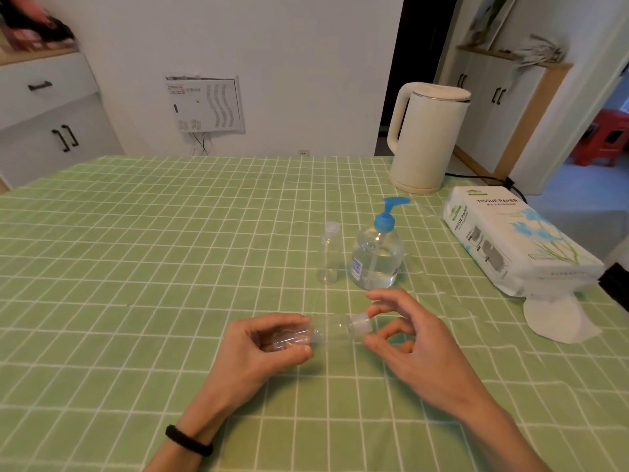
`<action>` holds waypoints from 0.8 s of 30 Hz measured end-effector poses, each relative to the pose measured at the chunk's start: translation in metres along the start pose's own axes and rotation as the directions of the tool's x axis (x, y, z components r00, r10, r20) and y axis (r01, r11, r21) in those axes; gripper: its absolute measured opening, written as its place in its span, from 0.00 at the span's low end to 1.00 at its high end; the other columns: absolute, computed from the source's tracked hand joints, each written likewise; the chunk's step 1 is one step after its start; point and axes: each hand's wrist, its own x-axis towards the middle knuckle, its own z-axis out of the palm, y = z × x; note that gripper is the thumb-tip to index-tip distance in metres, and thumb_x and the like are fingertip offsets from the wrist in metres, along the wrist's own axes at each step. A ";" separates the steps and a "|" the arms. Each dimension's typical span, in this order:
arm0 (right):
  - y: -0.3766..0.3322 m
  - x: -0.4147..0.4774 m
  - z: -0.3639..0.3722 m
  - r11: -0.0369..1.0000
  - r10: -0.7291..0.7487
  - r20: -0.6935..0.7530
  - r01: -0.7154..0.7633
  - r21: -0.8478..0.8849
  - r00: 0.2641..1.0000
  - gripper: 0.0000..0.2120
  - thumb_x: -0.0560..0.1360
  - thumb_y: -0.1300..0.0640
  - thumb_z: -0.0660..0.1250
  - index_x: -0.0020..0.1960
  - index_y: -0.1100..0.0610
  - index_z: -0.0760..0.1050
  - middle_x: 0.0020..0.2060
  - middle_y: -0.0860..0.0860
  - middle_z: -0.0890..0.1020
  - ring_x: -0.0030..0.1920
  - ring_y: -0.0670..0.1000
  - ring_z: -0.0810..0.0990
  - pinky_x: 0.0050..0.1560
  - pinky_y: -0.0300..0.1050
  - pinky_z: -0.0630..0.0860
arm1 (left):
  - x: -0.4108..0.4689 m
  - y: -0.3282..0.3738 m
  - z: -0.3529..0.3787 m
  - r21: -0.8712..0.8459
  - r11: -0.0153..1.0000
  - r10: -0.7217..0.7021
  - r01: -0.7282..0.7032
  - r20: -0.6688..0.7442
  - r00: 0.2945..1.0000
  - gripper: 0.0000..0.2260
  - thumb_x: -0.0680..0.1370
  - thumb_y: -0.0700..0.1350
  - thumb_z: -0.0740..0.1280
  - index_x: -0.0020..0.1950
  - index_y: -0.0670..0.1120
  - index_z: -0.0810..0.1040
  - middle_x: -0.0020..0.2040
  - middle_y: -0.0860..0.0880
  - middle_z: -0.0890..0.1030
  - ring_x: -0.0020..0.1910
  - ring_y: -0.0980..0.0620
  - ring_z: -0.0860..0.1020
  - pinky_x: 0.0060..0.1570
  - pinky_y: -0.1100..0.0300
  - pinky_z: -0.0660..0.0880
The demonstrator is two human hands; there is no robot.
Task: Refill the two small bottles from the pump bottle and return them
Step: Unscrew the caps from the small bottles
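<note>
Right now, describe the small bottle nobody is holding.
Find the cream electric kettle at the back right. Nearer you stands a clear bottle with a blue pump; the small clear plastic bottle stands upright left of it, slimmer, no pump.

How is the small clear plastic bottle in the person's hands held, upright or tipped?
Tipped sideways: the left hand grips the small clear plastic bottle by its base; the right hand pinches its translucent cap.

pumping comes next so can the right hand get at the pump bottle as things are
Probably yes. The pump bottle stands just beyond the right hand, only bare tablecloth between; the upright small bottle is off to its left. The hand must first release the cap it pinches.
</note>
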 end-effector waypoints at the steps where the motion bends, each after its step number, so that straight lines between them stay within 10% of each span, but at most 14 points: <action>1: 0.000 -0.001 -0.001 1.000 0.002 0.004 -0.002 0.006 1.000 0.24 0.73 0.49 0.79 0.65 0.37 0.74 0.56 0.34 0.82 0.45 0.45 0.86 0.44 0.38 0.81 | 0.000 0.000 0.000 -0.001 1.000 0.000 0.000 0.001 1.000 0.21 0.64 0.50 0.83 0.57 0.53 0.89 0.53 0.49 0.90 0.52 0.50 0.89 0.52 0.66 0.82; 24: -0.003 0.000 0.003 1.000 0.016 -0.012 -0.015 0.008 1.000 0.22 0.72 0.41 0.77 0.64 0.36 0.76 0.54 0.33 0.81 0.40 0.44 0.85 0.42 0.31 0.77 | -0.001 0.000 -0.001 0.031 0.999 0.021 -0.021 0.000 1.000 0.20 0.65 0.49 0.83 0.57 0.53 0.89 0.53 0.50 0.90 0.52 0.51 0.89 0.51 0.67 0.82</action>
